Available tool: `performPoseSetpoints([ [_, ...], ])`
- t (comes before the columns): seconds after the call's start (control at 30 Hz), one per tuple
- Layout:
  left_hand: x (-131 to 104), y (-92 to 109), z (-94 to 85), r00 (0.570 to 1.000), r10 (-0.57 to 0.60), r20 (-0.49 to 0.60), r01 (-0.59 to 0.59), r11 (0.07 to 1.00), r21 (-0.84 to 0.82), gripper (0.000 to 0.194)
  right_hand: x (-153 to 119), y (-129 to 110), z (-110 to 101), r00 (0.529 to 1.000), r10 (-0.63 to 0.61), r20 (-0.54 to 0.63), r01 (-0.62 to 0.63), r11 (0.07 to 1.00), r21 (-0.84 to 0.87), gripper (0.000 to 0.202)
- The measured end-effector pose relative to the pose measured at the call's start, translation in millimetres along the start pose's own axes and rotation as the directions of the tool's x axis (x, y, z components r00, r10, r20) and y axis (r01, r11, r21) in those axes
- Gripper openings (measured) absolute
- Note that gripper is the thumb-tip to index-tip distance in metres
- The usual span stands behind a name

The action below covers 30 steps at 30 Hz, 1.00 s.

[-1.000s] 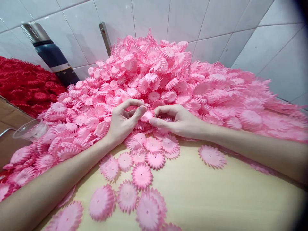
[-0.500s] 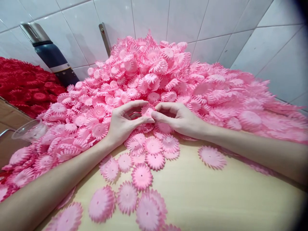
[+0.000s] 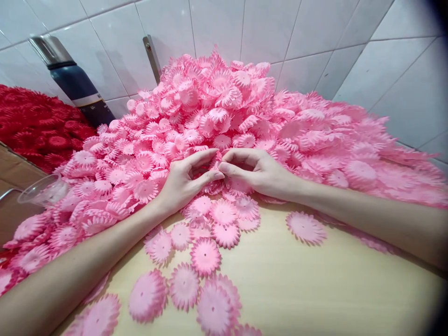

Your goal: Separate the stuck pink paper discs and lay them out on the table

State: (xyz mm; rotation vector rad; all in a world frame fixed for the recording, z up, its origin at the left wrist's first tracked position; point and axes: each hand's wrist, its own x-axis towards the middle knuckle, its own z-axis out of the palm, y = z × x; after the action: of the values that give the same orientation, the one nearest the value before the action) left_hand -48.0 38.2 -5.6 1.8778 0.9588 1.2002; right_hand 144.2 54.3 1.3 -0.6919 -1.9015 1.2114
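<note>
The right hand's (image 3: 261, 172) grip appears pinched, thumb and forefinger nearly together on the edge of a pink disc (image 3: 214, 162). That disc lies just left of this grip, in the space between the left hand's (image 3: 187, 179) thumb and forefinger, whose tips stand apart; whether they press on it I cannot tell. Both hands are about equally near, fingertips almost meeting. Too little of the disc shows to judge its tilt or any long axis.

Directly beyond the fingertips rises a heap of pink discs (image 3: 224, 107), sloping down to either side. Nearer the body, below the hands, loose discs (image 3: 206, 256) lie flat on the desk (image 3: 332, 280). Farther left stand a bottle (image 3: 75, 86) and a pile of red pieces (image 3: 38, 123).
</note>
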Motion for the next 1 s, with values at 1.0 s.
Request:
performPoseSetpoints([
  [1.0, 2, 17, 2.1, 0.992, -0.125, -0.017, 0.121, 0.981, -0.154, 0.019, -1, -2, -1, 0.994, 0.096, 0.048, -0.102, 0.981, 0.162, 0.024],
])
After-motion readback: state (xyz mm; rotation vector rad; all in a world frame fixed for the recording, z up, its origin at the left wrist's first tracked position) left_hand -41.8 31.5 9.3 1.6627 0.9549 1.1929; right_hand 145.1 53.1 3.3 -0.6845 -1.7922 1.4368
